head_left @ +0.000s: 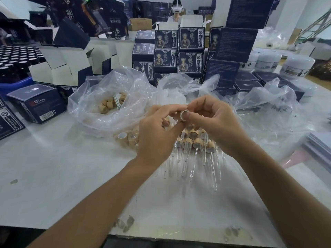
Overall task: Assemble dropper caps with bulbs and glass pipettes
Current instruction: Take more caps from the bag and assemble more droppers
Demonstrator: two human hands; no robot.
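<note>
On the cluttered white worktop (53, 167), both the left hand (157, 135) and the right hand (213, 120) pinch a wood-toned dropper cap (183, 115) with curled fingers, seemingly seating its bulb; a glass pipette comes next.

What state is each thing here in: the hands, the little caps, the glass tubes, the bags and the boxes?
Left hand: fingers curled, holding the cap.
Right hand: pinching the same cap.
Cap: held above the table, white inside facing the camera.
Finished droppers: lying in a pile, pipettes fitted.
Loose caps: on the table, no pipettes.
Bag of caps: open.
White-lined cartons: flaps open.
Printed boxes: closed, stacked.
</note>
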